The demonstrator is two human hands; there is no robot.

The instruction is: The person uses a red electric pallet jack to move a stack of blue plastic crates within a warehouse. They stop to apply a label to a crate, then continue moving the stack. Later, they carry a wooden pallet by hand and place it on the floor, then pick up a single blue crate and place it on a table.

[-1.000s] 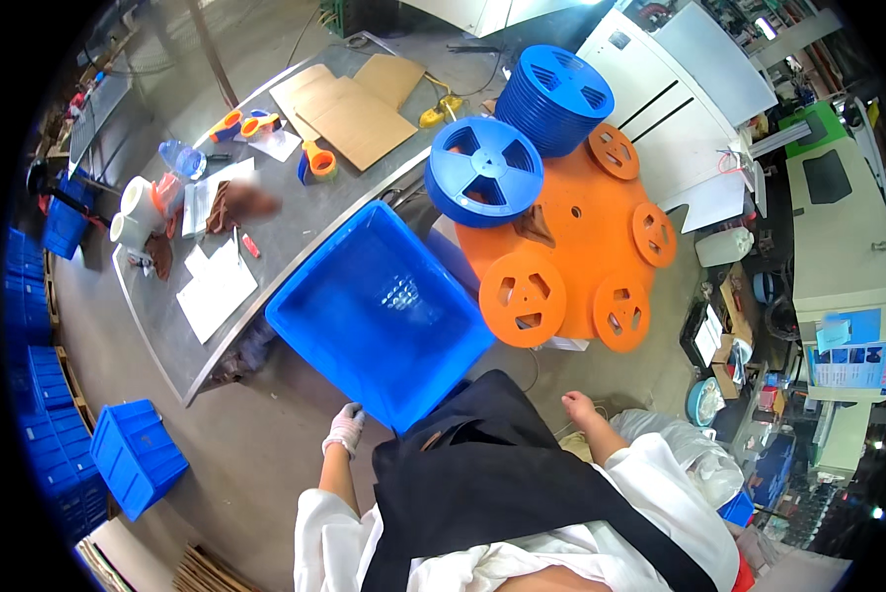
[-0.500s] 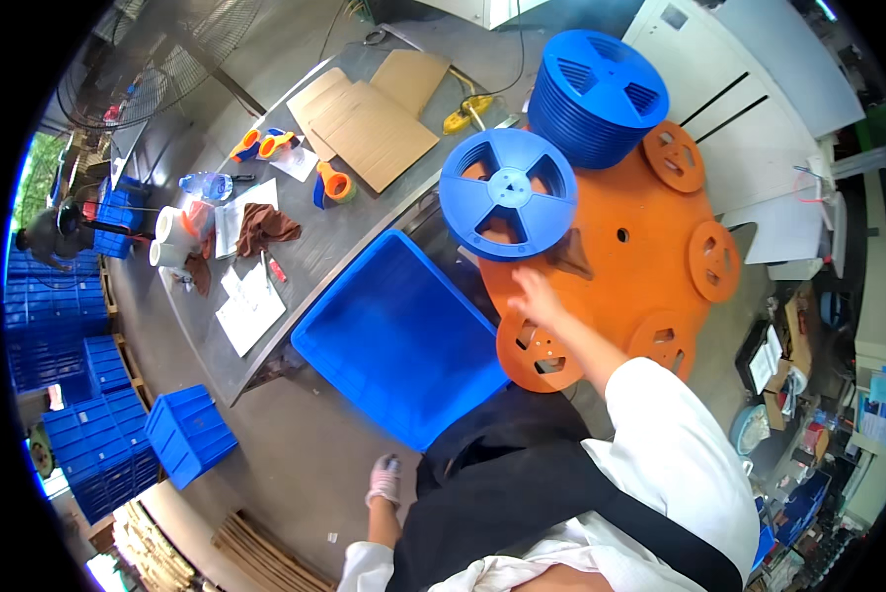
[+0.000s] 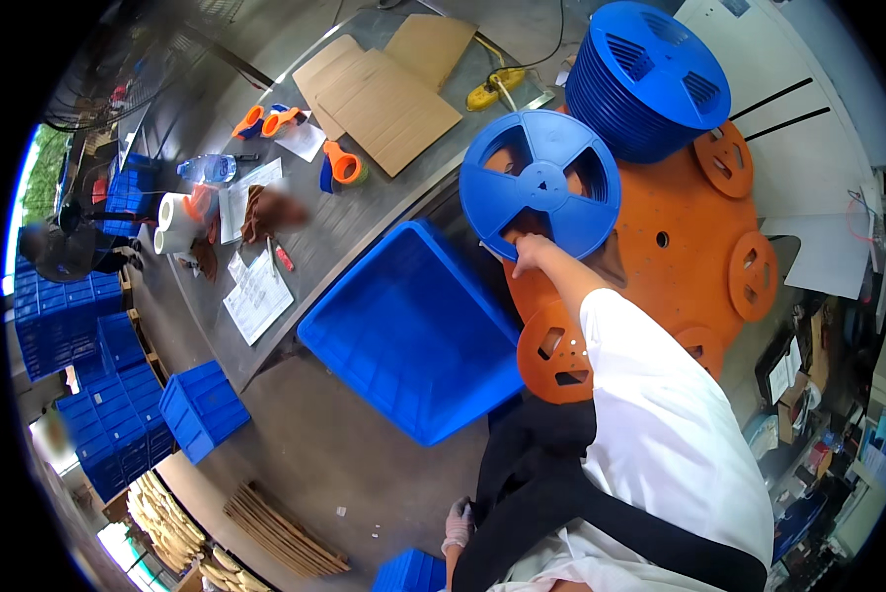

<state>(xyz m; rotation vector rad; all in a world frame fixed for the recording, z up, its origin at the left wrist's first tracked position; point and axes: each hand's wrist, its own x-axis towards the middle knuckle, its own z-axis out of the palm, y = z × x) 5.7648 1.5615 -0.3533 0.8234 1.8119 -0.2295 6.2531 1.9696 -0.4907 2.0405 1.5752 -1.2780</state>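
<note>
A blue plastic reel flange [image 3: 545, 189], a spoked disc with large cut-outs, lies over the left edge of the orange turntable [image 3: 650, 219]. My right hand [image 3: 532, 254] grips its near rim, some fingers in the lower cut-out and the thumb outside. My left hand [image 3: 458, 524], in a pale glove, hangs low beside my black apron. It holds nothing, and its fingers look loosely extended. Behind the gripped flange, a tall stack of matching blue flanges [image 3: 650, 84] stands on the turntable. Smaller slotted orange discs [image 3: 555, 353] ring the turntable's edge.
A large blue bin [image 3: 413, 335] stands left of the turntable. The grey workbench [image 3: 334, 222] carries cardboard sheets [image 3: 388, 109], tape dispensers [image 3: 345, 166], a water bottle [image 3: 207, 169] and papers [image 3: 258, 299]. Blue crates [image 3: 204, 409] stand at far left, near another person [image 3: 68, 242].
My right hand has gone from open near the flange to gripping its near rim. The left hand has shifted right and lower in view. The whole view has shifted slightly.
</note>
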